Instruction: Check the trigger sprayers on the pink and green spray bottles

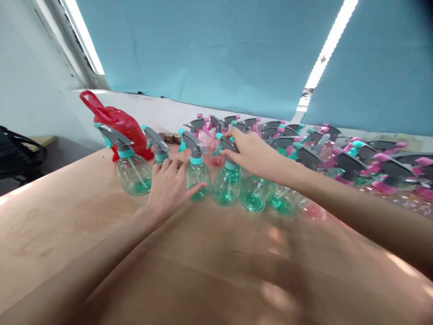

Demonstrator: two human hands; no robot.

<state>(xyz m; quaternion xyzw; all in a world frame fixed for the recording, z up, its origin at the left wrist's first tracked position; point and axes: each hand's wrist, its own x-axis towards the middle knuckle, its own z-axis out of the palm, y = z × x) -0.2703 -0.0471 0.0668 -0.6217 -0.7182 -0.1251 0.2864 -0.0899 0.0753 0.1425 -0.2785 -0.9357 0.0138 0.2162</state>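
Observation:
A row of clear green-tinted spray bottles with grey triggers and teal collars stands on a brown table. My left hand reaches forward with fingers spread, its thumb touching the round body of one bottle and its fingers against the bottle behind. My right hand grips the grey trigger head of the neighbouring bottle, fingers curled over it. Another bottle stands alone to the left.
Several more spray bottles, teal and pink capped, crowd the table's far right; some lie tipped over. A red plastic bag sits behind the left bottles. Blue curtains hang behind, and a dark chair stands at far left.

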